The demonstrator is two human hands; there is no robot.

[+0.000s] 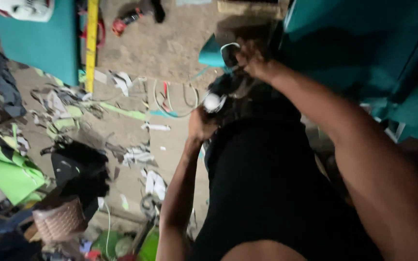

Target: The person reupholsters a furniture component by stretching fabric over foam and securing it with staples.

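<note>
Fabric scraps (136,154) left of hands, cloth (364,43) right

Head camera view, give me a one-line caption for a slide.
Looking down, left hand and right hand work blurred at teal fabric above a scrap-littered floor.

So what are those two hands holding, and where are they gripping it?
It cannot be told for sure. The left hand is closed beside a small round white object, and the right hand clutches the edge of teal fabric; blur hides the fingers.
</note>
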